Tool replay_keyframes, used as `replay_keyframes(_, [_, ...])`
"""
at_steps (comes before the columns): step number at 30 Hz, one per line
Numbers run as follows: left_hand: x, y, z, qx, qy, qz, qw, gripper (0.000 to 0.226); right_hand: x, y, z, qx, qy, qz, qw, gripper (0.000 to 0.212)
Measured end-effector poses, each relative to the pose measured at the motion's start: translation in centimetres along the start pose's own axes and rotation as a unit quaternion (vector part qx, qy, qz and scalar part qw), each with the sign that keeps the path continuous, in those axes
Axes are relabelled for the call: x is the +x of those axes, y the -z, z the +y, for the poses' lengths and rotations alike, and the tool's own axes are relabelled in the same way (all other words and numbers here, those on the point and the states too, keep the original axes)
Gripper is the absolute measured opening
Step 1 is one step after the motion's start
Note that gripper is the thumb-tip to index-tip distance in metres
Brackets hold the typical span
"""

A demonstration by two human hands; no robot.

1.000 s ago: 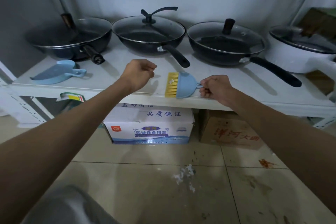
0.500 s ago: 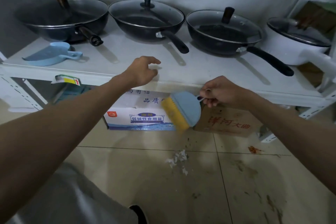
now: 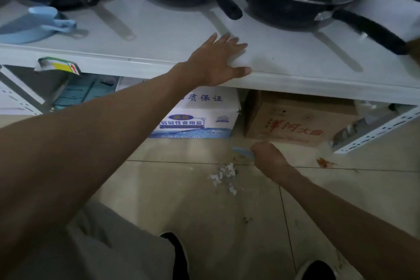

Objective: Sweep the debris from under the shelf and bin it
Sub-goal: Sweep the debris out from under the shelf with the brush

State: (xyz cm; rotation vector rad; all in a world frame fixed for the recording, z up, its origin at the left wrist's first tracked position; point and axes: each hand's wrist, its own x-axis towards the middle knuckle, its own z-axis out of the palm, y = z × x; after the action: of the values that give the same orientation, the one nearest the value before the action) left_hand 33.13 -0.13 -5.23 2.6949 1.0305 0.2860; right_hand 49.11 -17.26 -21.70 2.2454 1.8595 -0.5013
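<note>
Blue dustpan (image 3: pixel 34 27) lies far left on the shelf (image 3: pixel 284 61), back from the front edge. Left hand (image 3: pixel 218 59) flat on the shelf edge, fingers spread, thumb over the lip. White box (image 3: pixel 195 118) and brown box (image 3: pixel 293 120) sit under the shelf, narrow gap between. Debris (image 3: pixel 223 175), small white scraps, on open floor tile in front of them. Right hand (image 3: pixel 268 154) low, closed round the blue brush (image 3: pixel 242 151), just beside the scraps.

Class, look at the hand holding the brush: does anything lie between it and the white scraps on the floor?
Nothing visible does. The right hand holds the brush low, just beyond the white scraps, with bare floor tile between them.
</note>
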Motion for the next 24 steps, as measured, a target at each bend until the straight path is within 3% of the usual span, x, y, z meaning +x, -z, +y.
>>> replay_keyframes(5, [0.2, -1.3, 0.4, -0.013, 0.012, -0.035, 0.999, 0.077, -1.7, -3.7, -0.4, -0.05, -0.036, -0.047, 0.997, 0.038])
replay_keyframes(10, [0.3, -1.7, 0.0, -0.022, 0.015, -0.034, 0.999, 0.08, -1.3, -2.7, 0.3, -0.052, -0.024, 0.031, 0.998, 0.038])
replay_keyframes(14, [0.4, -1.8, -0.1, -0.03, 0.025, -0.037, 0.999, 0.079, -2.2, -3.3, 0.2, -0.07, 0.039, -0.023, 0.997, 0.038])
replay_keyframes(17, [0.5, -1.8, -0.1, -0.033, 0.023, -0.039, 0.998, 0.079, -2.5, -3.7, 0.8, -0.056, 0.034, 0.024, 0.998, 0.039])
replay_keyframes(24, [0.6, -1.8, -0.3, -0.04, 0.027, -0.04, 0.998, 0.08, -3.3, -4.4, 1.4, -0.015, 0.049, 0.043, 0.998, 0.04])
